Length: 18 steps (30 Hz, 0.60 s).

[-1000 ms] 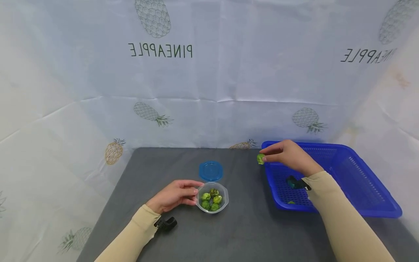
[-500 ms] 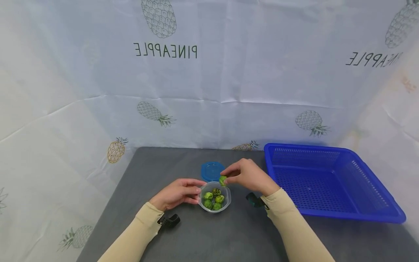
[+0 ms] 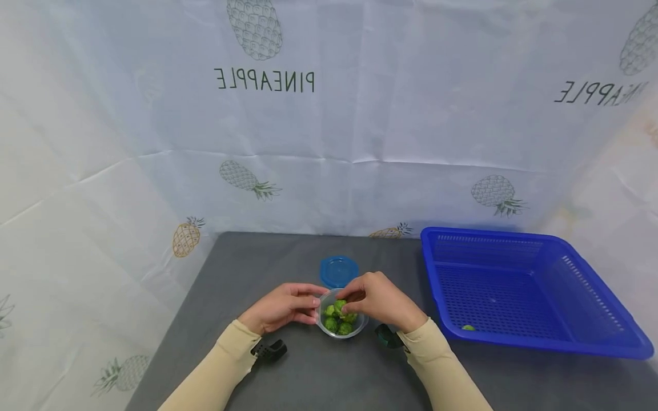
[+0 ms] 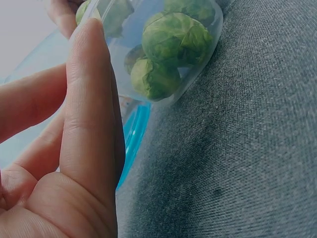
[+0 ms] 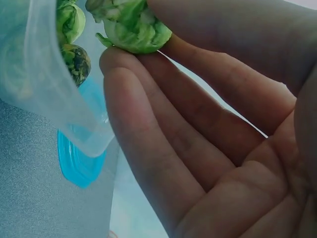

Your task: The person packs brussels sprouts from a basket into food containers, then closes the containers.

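Note:
A small clear plastic container [image 3: 362, 323] with several Brussels sprouts [image 3: 331, 325] in it stands on the grey table. My left hand [image 3: 285, 308] holds it at its left side, thumb at the rim and index finger reaching along the back; the left wrist view shows the thumb [image 4: 89, 99] close up against the clear wall. Over the container, my right hand [image 3: 379, 299] pinches a Brussels sprout [image 5: 136, 29] between thumb and fingers. In the head view this sprout overlaps those inside.
Just behind the container lies a blue lid [image 3: 339, 270]. A large blue plastic basket [image 3: 555, 342] stands on the right, with a Brussels sprout [image 3: 468, 327] in its near left corner. A pineapple-print cloth [image 3: 349, 125] hangs behind and beside the table.
My right hand has carried the Brussels sprout left from the basket and down over the container. My left hand has stayed at the container's side.

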### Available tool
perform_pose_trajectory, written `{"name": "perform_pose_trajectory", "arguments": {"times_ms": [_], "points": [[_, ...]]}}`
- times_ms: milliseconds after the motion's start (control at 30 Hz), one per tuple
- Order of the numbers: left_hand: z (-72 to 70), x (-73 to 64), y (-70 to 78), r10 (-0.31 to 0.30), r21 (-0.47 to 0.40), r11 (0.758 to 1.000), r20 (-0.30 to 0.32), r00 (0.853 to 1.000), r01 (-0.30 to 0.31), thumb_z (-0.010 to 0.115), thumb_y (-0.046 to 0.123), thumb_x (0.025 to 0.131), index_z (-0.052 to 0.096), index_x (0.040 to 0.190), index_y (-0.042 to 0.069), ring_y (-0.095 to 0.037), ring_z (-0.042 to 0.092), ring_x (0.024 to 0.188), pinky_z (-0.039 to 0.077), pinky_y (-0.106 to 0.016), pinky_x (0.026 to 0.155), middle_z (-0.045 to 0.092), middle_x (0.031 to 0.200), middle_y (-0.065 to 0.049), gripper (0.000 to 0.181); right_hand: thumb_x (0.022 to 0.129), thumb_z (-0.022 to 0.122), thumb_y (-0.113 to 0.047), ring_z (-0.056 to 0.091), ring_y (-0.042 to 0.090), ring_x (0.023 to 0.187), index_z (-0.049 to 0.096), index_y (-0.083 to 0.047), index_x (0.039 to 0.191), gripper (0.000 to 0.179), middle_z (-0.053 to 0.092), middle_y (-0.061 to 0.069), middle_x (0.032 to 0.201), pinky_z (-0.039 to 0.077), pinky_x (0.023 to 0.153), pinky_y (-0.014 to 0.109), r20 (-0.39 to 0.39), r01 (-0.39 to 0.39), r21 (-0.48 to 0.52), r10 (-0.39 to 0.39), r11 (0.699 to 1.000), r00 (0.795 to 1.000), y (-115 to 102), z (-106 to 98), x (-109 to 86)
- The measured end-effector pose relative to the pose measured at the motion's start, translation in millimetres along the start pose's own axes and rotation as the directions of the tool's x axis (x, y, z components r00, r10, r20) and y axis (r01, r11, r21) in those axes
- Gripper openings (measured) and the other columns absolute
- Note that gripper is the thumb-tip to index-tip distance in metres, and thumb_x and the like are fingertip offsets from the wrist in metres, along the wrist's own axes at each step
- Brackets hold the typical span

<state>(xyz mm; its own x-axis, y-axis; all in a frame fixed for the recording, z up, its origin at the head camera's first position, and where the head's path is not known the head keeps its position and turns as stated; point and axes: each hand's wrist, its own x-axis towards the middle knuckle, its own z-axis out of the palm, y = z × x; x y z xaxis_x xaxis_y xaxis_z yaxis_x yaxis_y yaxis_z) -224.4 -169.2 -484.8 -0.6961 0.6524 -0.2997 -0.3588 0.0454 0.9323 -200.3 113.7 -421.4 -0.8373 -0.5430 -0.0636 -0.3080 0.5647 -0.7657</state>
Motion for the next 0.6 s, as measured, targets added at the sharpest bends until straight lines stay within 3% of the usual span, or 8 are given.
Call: {"name": "perform_pose_trajectory", "arguments": {"times_ms": [600], "points": [[0.7,1.3,-0.4,0.007,-0.011,1.000,0.010,1.000,-0.007,0.064,0.014,0.110,0.050,0.158,-0.003,-0.012,0.072,0.089,0.067,-0.028,0.086,0.068,0.099,-0.003,0.053,0.098,0.081,-0.016,0.076,0.011,0.094,0.085,-0.015,0.118,0.020,0.083,-0.002,0.109,0.065,0.079,0.031,0.039,-0.008,-0.006,0.009,1.000,0.999,2.2,-0.5,1.6]]}}
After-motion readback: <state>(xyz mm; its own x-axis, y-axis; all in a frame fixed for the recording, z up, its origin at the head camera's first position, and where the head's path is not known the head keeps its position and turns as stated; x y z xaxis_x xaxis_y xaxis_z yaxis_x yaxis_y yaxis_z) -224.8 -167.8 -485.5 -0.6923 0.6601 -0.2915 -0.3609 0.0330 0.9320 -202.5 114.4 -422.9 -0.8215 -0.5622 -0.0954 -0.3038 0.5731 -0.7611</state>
